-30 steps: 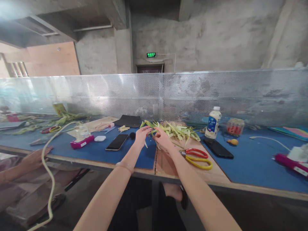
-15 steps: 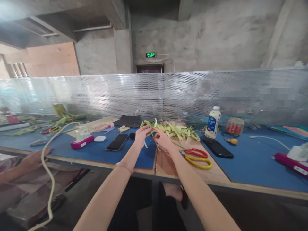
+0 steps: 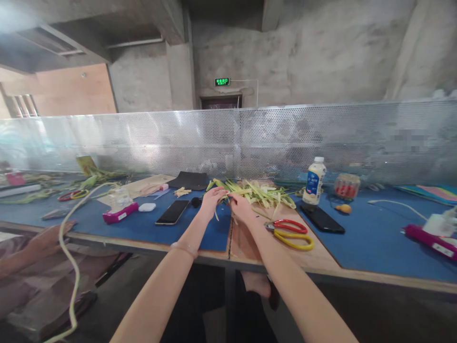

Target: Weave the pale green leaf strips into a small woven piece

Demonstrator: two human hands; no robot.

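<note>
My left hand and my right hand meet over the near edge of a pile of pale green leaf strips. Both have their fingers pinched on a thin leaf strip, whose whitish end hangs below my left fingers. Parts of the strip are hidden behind the fingers. To the right of my right wrist lie scissors with one red and one yellow handle, resting on bare wood.
A black phone and an upright bottle stand right of the pile. Left are another phone, a white case and a magenta device. A perforated metal screen closes the back. Another person's hand rests at far left.
My right fingers have drawn in closer to the left ones, and the upright pale strip end between the hands has dropped. The view has shifted slightly.
</note>
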